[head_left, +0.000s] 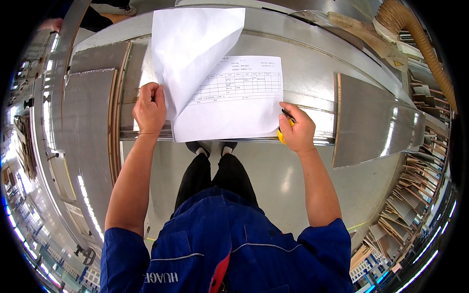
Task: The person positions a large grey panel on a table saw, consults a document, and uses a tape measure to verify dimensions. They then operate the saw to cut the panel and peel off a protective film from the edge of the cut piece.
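My left hand (pixel 150 109) is closed, thumb against fingers, at the left edge of a blank white sheet (pixel 188 44). That sheet is raised and folded over, and its far end stands up. Under it lies a printed form (pixel 229 115) with a table of rows and columns. My right hand (pixel 297 128) is closed around a small yellow-and-black hand tool (pixel 282 136), mostly hidden by the fingers, so its exact kind does not show. The same hand's fingertips are at the right edge of the form.
Grey panels (pixel 90 117) lie stacked on the left, and another grey panel (pixel 376 119) is on the right of the metal worktable (pixel 308 80). A ribbed hose (pixel 415 24) hangs at the far right. Many board offcuts (pixel 395 219) fill the right side. Part of another person (pixel 95 19) shows far left.
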Available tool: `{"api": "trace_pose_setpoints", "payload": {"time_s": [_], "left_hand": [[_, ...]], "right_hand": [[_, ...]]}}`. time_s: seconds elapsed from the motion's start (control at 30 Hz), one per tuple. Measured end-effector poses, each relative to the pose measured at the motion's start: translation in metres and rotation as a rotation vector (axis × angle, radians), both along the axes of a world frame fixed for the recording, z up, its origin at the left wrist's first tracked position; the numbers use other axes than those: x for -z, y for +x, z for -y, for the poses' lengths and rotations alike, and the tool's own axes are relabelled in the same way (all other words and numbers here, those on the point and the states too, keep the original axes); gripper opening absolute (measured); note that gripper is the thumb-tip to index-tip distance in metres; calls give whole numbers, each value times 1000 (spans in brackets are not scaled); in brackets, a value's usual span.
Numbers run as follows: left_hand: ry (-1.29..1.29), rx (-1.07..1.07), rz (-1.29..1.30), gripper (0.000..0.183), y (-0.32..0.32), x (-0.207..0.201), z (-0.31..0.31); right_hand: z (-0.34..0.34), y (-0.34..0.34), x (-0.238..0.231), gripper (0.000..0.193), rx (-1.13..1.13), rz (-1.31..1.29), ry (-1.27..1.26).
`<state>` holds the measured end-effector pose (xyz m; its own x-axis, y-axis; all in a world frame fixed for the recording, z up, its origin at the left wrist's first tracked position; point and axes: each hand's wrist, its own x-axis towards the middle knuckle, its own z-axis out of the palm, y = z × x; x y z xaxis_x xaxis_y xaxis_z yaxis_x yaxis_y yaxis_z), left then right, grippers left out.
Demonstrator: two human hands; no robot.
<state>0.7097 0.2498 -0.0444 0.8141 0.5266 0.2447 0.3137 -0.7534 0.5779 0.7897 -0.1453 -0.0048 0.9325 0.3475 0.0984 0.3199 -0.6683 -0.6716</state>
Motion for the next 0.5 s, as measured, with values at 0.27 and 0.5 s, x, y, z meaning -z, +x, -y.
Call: {"api": "trace_pose_setpoints", "payload": {"time_s": [0.27,0.5], "left_hand": [[5,9,23,14,0,1,0],[5,5,11,14,0,1,0]], "right_hand": [[1,0,1,28,12,-11,-6],[0,0,1,28,5,-10,-14]]}}
